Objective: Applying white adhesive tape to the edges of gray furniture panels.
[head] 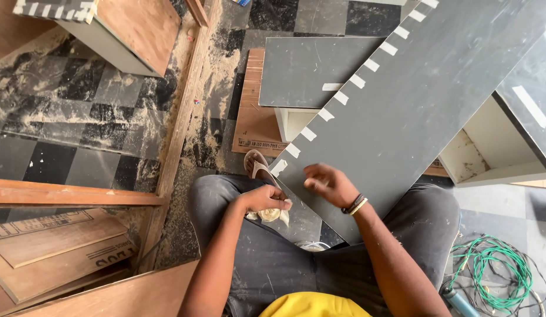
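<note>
My left hand [266,198] clamps a crumpled pale cloth [271,214] at the long grey laminated board [414,100]; right hand [328,183], loosely curled, empty, above it. The board could slide off my knees.

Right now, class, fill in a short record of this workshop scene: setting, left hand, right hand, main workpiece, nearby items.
Setting: dusty checkered tile floor strewn with sawdust
Left hand: closed on a crumpled pale cloth at the panel's edge
Right hand: over the panel, holding nothing visible
Main workpiece: long grey laminated panel, white tape strips along one edge, resting across the person's lap
Nearby items: coiled green cable; brown plywood sheets
</note>
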